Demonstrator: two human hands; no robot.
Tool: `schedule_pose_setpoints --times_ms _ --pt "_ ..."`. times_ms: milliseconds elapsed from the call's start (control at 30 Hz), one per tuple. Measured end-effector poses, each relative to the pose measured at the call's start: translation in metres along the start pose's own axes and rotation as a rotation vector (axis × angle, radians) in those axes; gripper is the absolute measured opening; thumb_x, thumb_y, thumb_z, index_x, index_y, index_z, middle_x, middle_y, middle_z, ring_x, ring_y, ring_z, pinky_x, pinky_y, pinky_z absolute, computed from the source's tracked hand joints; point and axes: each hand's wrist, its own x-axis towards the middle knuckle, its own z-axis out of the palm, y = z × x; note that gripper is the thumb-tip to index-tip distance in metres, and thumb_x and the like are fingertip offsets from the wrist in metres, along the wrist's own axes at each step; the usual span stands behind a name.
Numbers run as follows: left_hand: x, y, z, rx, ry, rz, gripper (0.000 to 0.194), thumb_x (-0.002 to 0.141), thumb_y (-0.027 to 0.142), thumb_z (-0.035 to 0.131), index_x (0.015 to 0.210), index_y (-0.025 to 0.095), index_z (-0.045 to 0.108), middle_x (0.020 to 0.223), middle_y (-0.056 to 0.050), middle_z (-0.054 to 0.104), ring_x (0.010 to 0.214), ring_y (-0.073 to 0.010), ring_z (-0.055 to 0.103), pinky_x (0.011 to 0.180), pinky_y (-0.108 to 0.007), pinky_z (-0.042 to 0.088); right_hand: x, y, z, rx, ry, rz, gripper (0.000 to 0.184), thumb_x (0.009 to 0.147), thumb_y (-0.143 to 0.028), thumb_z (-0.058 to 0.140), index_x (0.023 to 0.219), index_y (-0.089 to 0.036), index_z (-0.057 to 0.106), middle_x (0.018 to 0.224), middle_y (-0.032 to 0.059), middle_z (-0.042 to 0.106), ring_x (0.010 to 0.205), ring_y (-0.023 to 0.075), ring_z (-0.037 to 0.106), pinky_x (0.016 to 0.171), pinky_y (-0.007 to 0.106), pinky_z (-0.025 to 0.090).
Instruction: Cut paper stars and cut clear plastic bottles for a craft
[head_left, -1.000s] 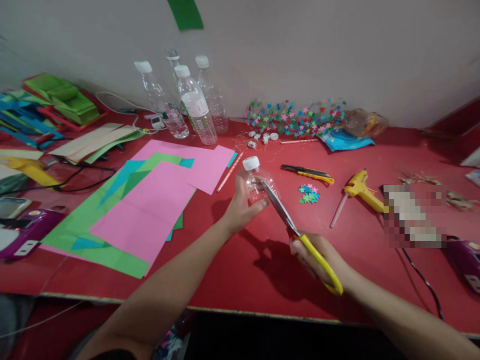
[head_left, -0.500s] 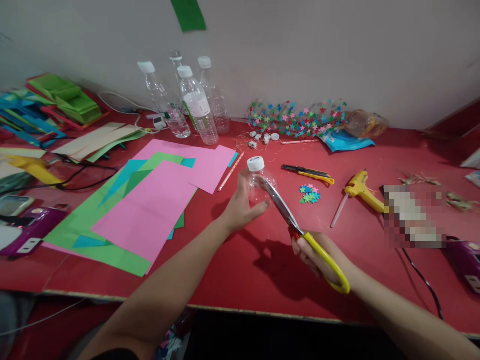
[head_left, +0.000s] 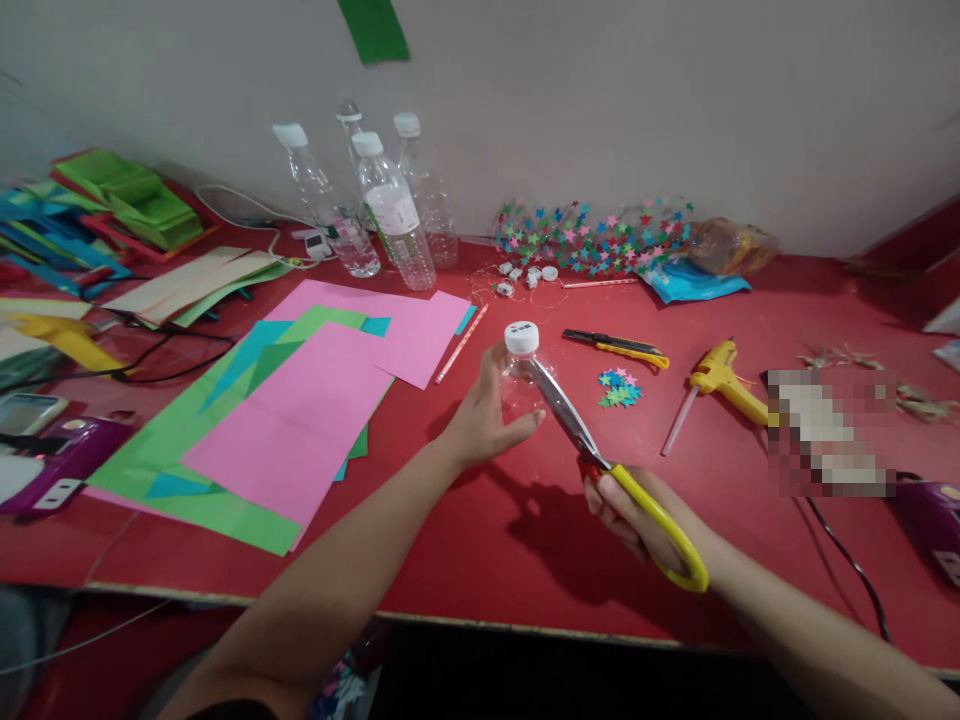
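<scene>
My left hand [head_left: 487, 415] is wrapped round the side of a clear plastic bottle top [head_left: 520, 378] with a white cap, its thumb stretched along the near side. My right hand [head_left: 630, 505] grips a pair of scissors [head_left: 574, 425] with yellow handles. The scissors' blades point up and left and lie against the clear plastic, just below the cap; whether they are cutting into it I cannot tell. Just right of the bottle top lie a pile of small star cut-outs [head_left: 619, 387] and a yellow and black box cutter [head_left: 615, 347].
Several plastic bottles [head_left: 397, 210] stand by the wall, beside a star-covered clear cylinder [head_left: 592, 238]. Coloured paper sheets [head_left: 292, 410] cover the left. On the right lie a yellow glue gun [head_left: 724, 385] and its black cord [head_left: 844, 560]. The table's front edge [head_left: 525, 630] is close to me.
The bottle top has shifted slightly down and right, its cap tilting a little towards me. Both hands keep their holds, and the scissors have barely moved.
</scene>
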Motion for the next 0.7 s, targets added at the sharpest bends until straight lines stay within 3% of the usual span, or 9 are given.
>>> schedule_pose_setpoints --times_ms 167,367,567,700 --pt "-0.001 0.005 0.001 0.008 -0.011 0.001 0.080 0.077 0.030 0.064 0.143 0.023 0.019 0.122 -0.014 0.055 0.106 -0.0270 0.060 0.102 -0.053 0.043 -0.001 0.004 -0.001 -0.015 0.004 -0.059 0.058 0.086 -0.076 0.038 0.070 -0.021 0.043 0.050 -0.0072 0.036 0.038 0.0050 0.030 0.036 0.020 0.024" --pt "-0.001 0.006 0.003 -0.054 0.015 -0.018 0.077 0.075 0.027 0.066 0.140 0.024 0.025 0.126 -0.014 0.052 0.110 -0.0281 0.058 0.106 -0.053 0.038 -0.002 0.003 -0.002 -0.107 0.025 -0.088 0.055 0.089 -0.072 0.038 0.067 -0.021 0.041 0.049 -0.0061 0.037 0.039 0.0056 0.031 0.036 0.021 0.023" --pt "-0.003 0.001 0.003 -0.094 0.028 -0.031 0.072 0.073 0.026 0.069 0.133 0.025 0.030 0.129 -0.013 0.050 0.112 -0.0279 0.057 0.107 -0.055 0.036 -0.002 -0.001 -0.001 -0.116 0.026 -0.052 0.056 0.087 -0.073 0.041 0.064 -0.022 0.039 0.047 -0.0064 0.036 0.037 0.0049 0.030 0.034 0.021 0.022" --pt "-0.003 -0.004 0.005 -0.224 0.033 -0.093 0.072 0.070 0.023 0.072 0.130 0.027 0.033 0.127 -0.010 0.050 0.113 -0.0263 0.056 0.106 -0.053 0.038 -0.002 -0.004 -0.002 0.001 -0.003 0.051 0.059 0.082 -0.079 0.041 0.069 -0.021 0.044 0.047 -0.0086 0.035 0.033 0.0044 0.029 0.032 0.019 0.023"
